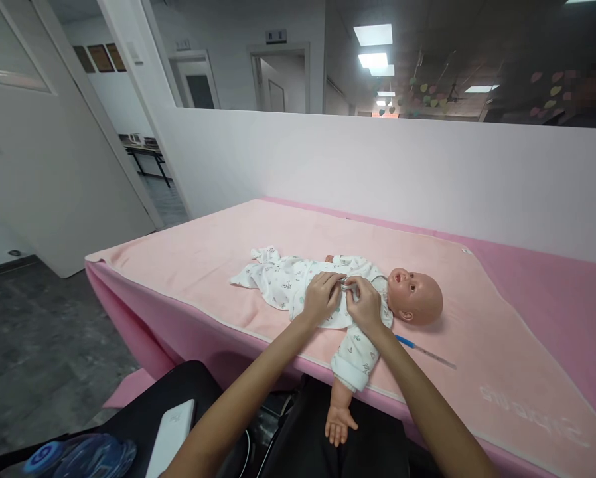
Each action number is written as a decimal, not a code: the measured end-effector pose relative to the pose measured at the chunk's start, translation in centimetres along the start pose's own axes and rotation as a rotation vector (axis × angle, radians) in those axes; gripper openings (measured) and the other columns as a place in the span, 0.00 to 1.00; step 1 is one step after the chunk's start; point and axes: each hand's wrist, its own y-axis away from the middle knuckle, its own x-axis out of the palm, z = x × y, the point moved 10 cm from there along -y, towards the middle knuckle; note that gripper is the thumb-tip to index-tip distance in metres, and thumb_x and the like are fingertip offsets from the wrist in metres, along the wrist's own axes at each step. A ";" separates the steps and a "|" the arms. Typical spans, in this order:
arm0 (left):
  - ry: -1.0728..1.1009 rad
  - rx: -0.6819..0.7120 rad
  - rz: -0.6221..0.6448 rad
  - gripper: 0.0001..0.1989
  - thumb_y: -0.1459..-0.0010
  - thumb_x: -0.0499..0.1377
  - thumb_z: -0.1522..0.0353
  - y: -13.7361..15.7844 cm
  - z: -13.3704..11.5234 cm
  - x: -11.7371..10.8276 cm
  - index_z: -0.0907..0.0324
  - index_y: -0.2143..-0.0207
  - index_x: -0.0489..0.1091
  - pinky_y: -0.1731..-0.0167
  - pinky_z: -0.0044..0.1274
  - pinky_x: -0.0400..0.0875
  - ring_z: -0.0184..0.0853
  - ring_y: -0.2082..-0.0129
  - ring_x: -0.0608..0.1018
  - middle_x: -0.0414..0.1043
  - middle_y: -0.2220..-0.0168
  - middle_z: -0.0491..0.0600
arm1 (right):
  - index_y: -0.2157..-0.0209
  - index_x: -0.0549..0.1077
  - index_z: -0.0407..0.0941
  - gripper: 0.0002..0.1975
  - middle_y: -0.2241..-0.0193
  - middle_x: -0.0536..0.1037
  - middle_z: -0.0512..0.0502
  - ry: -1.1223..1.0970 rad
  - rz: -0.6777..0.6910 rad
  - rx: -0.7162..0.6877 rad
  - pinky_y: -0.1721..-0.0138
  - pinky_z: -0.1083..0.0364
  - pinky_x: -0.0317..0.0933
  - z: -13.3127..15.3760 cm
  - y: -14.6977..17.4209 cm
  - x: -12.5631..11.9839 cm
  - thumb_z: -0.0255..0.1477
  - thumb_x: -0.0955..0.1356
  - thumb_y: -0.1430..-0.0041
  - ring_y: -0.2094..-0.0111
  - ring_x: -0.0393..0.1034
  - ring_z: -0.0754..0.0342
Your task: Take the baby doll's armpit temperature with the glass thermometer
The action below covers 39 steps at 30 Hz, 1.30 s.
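A bald baby doll (420, 297) lies on its back, its head to the right, dressed in a white printed baby shirt (278, 279) and trousers. Over the doll's chest, my left hand (324, 293) and my right hand (364, 302) pinch the shirt front close together. The fingers of both are curled onto the cloth; whatever small fastening may be between them is hidden. One doll arm (340, 415) hangs over the table's near edge. Beside the doll's shoulder lies a thin thermometer-like stick with a blue end (405, 341).
A pale pink towel (188, 265) covers the table over a darker pink cloth (561, 292). Behind stands a white half wall (377, 166) with glass above. At lower left are a black seat, a white power-bank-like box (171, 431) and a plastic bottle (93, 457).
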 end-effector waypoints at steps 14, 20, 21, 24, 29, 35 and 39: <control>0.015 0.016 0.061 0.11 0.43 0.49 0.68 0.1 -0.4 0.1 0.58 0.61 0.69 0.61 0.28 0.66 0.34 0.62 0.72 0.71 0.62 0.50 | 0.70 0.69 0.45 0.09 0.72 0.74 0.49 -0.026 -0.054 -0.146 0.65 0.56 0.61 1.5 0.5 -0.5 0.22 0.59 0.44 0.68 0.66 0.56; 0.005 0.033 0.079 0.10 0.43 0.50 0.69 0.1 -0.6 0.3 0.57 0.63 0.69 0.62 0.27 0.65 0.34 0.63 0.71 0.71 0.63 0.49 | 0.70 0.69 0.45 0.10 0.70 0.74 0.48 -0.059 -0.087 -0.170 0.62 0.56 0.63 1.3 0.7 -0.6 0.22 0.58 0.43 0.65 0.68 0.56; 0.003 0.036 0.078 0.10 0.43 0.50 0.69 0.1 -0.7 0.3 0.57 0.63 0.69 0.62 0.27 0.65 0.34 0.63 0.71 0.71 0.63 0.49 | 0.70 0.70 0.45 0.11 0.69 0.74 0.48 -0.060 -0.087 -0.173 0.62 0.56 0.64 1.3 0.8 -0.6 0.22 0.58 0.43 0.65 0.68 0.56; 0.000 0.033 0.066 0.09 0.44 0.50 0.70 0.0 -0.7 0.2 0.57 0.65 0.69 0.63 0.27 0.65 0.33 0.64 0.71 0.71 0.65 0.49 | 0.70 0.70 0.45 0.11 0.68 0.74 0.47 -0.062 -0.080 -0.180 0.63 0.56 0.64 1.3 0.8 -0.6 0.22 0.58 0.42 0.65 0.69 0.57; -0.006 0.030 0.057 0.08 0.44 0.50 0.69 0.0 -0.7 0.1 0.58 0.67 0.69 0.64 0.27 0.65 0.34 0.66 0.70 0.71 0.66 0.48 | 0.70 0.70 0.45 0.11 0.68 0.74 0.47 -0.046 -0.083 -0.192 0.65 0.57 0.65 1.6 0.9 -0.7 0.23 0.58 0.41 0.65 0.70 0.57; -0.024 0.042 0.049 0.07 0.47 0.52 0.70 0.0 -0.7 0.1 0.57 0.67 0.69 0.65 0.27 0.65 0.34 0.66 0.69 0.70 0.67 0.48 | 0.67 0.71 0.45 0.12 0.67 0.76 0.45 0.076 -0.116 -0.362 0.65 0.57 0.66 2.9 1.5 -0.7 0.21 0.57 0.42 0.65 0.71 0.57; -0.027 0.042 0.070 0.06 0.48 0.52 0.69 0.0 -0.8 0.2 0.57 0.70 0.69 0.65 0.28 0.65 0.34 0.67 0.69 0.70 0.68 0.48 | 0.65 0.71 0.45 0.14 0.66 0.76 0.44 0.118 -0.084 -0.420 0.65 0.57 0.66 2.9 1.8 -0.2 0.21 0.56 0.41 0.64 0.71 0.56</control>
